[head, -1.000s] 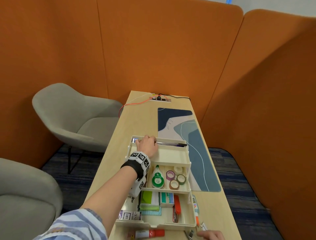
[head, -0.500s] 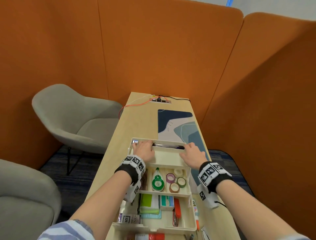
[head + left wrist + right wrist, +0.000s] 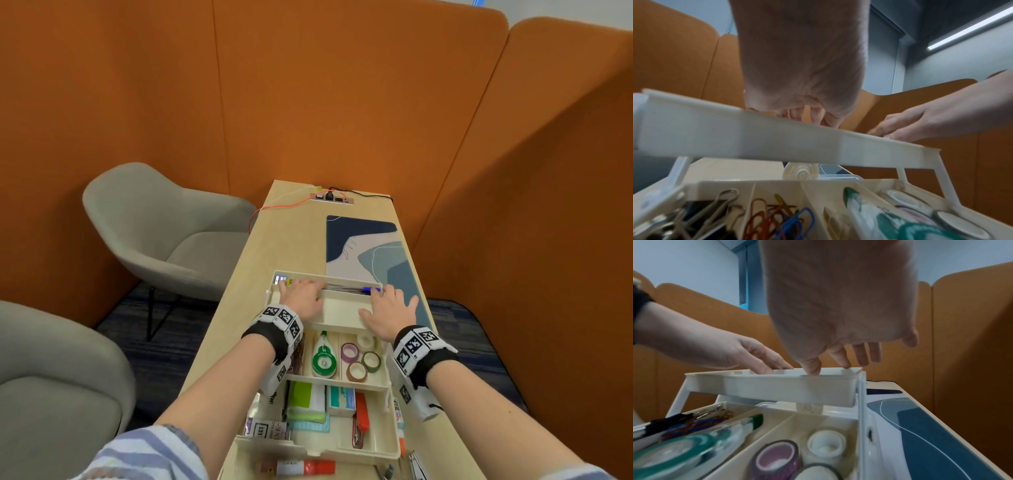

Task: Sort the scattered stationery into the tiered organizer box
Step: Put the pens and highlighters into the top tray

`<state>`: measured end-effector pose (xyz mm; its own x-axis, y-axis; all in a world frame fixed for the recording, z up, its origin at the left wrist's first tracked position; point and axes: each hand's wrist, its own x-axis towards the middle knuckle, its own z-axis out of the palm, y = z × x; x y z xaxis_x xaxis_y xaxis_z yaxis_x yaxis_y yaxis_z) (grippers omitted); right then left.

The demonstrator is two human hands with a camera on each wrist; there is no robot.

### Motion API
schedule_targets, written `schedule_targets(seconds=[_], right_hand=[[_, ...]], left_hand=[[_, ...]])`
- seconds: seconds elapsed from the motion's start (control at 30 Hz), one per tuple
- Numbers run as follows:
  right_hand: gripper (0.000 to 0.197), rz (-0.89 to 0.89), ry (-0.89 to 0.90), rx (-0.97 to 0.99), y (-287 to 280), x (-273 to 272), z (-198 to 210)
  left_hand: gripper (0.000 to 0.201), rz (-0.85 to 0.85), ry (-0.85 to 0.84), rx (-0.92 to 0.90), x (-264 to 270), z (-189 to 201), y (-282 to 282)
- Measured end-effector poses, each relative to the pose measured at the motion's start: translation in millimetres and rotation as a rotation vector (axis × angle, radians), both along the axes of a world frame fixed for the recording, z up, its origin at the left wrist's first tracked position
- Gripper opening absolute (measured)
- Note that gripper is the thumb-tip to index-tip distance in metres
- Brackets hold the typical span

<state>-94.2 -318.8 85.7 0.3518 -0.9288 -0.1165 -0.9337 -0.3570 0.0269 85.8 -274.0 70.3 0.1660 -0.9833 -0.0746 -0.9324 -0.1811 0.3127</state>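
The cream tiered organizer box (image 3: 390, 442) stands open in three steps on the wooden table. My left hand (image 3: 301, 298) lies on the left of the top tier (image 3: 339, 310), fingers reaching to the pens (image 3: 346, 290) in its far slot. My right hand (image 3: 387, 310) rests on the tier's right end, fingers straight and spread, tips on the rim (image 3: 846, 369). Neither hand holds anything. The middle tier holds a green correction tape (image 3: 323, 359), tape rolls (image 3: 358, 371) and clips (image 3: 764, 216). The bottom tier holds note pads and a red stapler (image 3: 361, 416).
A red-capped tube (image 3: 301, 467), a nail clipper (image 3: 416, 466) and a pen (image 3: 399, 425) lie loose by the box's near edge. A blue desk mat (image 3: 370, 246) and a socket strip (image 3: 330, 198) lie beyond. Grey chairs (image 3: 164, 233) stand left; orange partitions enclose the table.
My right hand has come up from the table's near edge and settled on the right end of the top tier. The left hand has stayed on the tier's left end.
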Motion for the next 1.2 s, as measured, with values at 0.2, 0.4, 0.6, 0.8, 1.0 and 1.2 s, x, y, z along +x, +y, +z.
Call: schedule_targets(seconds=[0.2,0.4,0.6,0.8,1.0,1.2], right_hand=[[0.052,0.016,-0.448,-0.024,57,-38,1],[0.032,-0.015,-0.813,0.005,179,-95,-44],[0.028,-0.175,-0.839,0.156,257,-156,-102],[0.035,-0.249,-0.768,0.219,295,-181,-129],[0.023,-0.089,-0.678,0.301,313,-163,-133],[0.022,-0.078,-0.573,0.231,314,-154,-137]], left_hand=[[0.053,0.027,-0.016,-0.203,-3,9,38],[0.039,0.007,0.323,-0.404,-37,-5,147],[0.022,-0.058,0.536,-0.028,-78,-63,269],[0.019,-0.042,0.512,0.246,-83,-97,329],[0.015,0.020,0.506,0.246,-80,-101,349],[0.018,-0.001,0.442,0.291,-79,-111,369]])
